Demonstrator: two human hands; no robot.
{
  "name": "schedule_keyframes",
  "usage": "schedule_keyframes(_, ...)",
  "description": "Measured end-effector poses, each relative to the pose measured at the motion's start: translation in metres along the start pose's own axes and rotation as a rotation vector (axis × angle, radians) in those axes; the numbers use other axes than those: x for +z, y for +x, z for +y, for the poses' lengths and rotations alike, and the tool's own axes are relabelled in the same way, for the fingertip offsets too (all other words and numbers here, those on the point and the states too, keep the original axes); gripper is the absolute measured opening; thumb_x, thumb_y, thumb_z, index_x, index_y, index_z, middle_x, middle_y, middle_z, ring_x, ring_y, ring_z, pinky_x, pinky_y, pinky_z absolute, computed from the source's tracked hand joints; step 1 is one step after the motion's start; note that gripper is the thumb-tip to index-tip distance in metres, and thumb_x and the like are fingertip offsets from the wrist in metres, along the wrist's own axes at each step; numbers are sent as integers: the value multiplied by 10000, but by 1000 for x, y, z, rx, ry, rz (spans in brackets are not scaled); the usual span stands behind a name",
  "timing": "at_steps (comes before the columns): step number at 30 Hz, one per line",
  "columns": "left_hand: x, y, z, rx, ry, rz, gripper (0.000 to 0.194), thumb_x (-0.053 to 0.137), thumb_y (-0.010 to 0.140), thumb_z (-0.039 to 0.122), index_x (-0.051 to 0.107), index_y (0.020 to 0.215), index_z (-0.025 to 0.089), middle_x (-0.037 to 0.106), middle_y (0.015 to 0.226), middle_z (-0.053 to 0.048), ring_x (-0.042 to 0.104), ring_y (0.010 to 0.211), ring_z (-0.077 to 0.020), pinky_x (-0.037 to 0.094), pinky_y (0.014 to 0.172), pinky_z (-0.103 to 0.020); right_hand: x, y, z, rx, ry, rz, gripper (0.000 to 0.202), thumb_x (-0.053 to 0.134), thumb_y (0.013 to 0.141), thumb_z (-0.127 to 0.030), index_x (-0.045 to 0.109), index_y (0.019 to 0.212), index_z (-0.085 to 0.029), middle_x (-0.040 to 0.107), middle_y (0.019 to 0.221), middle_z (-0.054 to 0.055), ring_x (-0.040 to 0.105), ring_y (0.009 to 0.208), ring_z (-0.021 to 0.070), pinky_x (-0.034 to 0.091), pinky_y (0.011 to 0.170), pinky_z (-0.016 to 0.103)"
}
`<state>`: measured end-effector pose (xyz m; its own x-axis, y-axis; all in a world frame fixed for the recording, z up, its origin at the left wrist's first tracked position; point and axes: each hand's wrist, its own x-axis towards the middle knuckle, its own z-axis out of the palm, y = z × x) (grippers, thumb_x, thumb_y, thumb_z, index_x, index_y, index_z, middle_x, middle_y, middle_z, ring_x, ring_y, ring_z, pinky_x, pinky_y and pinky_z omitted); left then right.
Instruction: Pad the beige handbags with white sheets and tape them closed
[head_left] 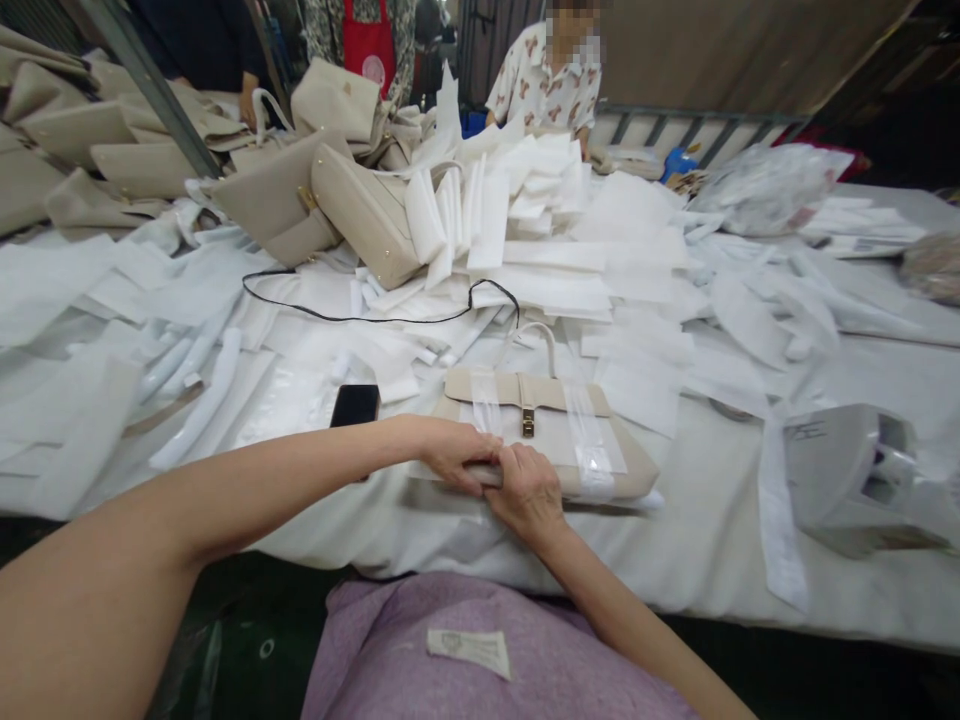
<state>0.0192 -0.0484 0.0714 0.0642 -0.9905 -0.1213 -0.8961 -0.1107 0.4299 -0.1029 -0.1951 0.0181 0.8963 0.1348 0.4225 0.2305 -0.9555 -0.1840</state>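
A beige handbag lies flat on the white-covered table, its flap and brass clasp facing up and its handle pointing away from me. Strips of clear tape run over its front, across a white sheet. My left hand is closed at the bag's lower left edge. Right beside it, touching it, my right hand has its fingers curled over the same edge. Part of the bag's lower side is hidden under both hands.
A black phone lies left of the bag. White foam sheets spread across the table, with beige bags piled behind. A tape dispenser stands at right. Across the table are several people, one in a patterned shirt.
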Motion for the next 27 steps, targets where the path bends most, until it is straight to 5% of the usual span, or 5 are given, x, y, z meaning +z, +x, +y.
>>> schedule_keyframes(6, 44, -15, 10, -69, 141, 138, 589, 484, 838, 115, 283, 1390, 164, 389, 1448, -151, 315, 1365, -264, 249, 1106, -484, 3, 3, 7, 61, 53, -14, 77, 563, 765, -189, 527, 833, -186, 537, 750, 57, 491, 729, 223, 388, 650, 326)
schedule_keyframes(10, 64, -20, 11, -121, 175, 184, 613, 443, 847, 93, 232, 1417, 167, 358, 1477, -141, 256, 1400, -245, 187, 1136, -490, -12, 5, 18, -22, 261, -121, 326, 617, 721, -176, 548, 1040, -184, 600, 998, 75, 566, 935, 221, 484, 803, 337)
schedule_keyframes(14, 71, -22, 10, -114, 210, 244, 518, 387, 902, 113, 279, 1406, 163, 411, 1445, -146, 281, 1392, -231, 184, 1143, -489, -26, 6, 27, -27, 514, -195, 404, 652, 752, -193, 568, 1148, -197, 593, 1175, 97, 579, 1071, 225, 487, 933, 393)
schedule_keyframes(21, 79, -27, 6, -61, 268, 315, 452, 328, 919, 85, 361, 1369, 106, 447, 1415, -167, 317, 1373, -259, 224, 1127, -520, -33, 11, 30, 55, 607, -256, 246, 607, 786, -157, 653, 1025, -192, 642, 1149, 95, 625, 1030, 211, 528, 873, 358)
schedule_keyframes(27, 79, -26, 5, -59, 249, 372, 448, 322, 912, 73, 396, 1351, 123, 487, 1383, -159, 348, 1357, -252, 244, 1121, -528, -38, 17, 28, 53, 652, -341, 413, 584, 723, -63, 635, 1104, -214, 641, 1188, 61, 621, 1050, 206, 514, 906, 363)
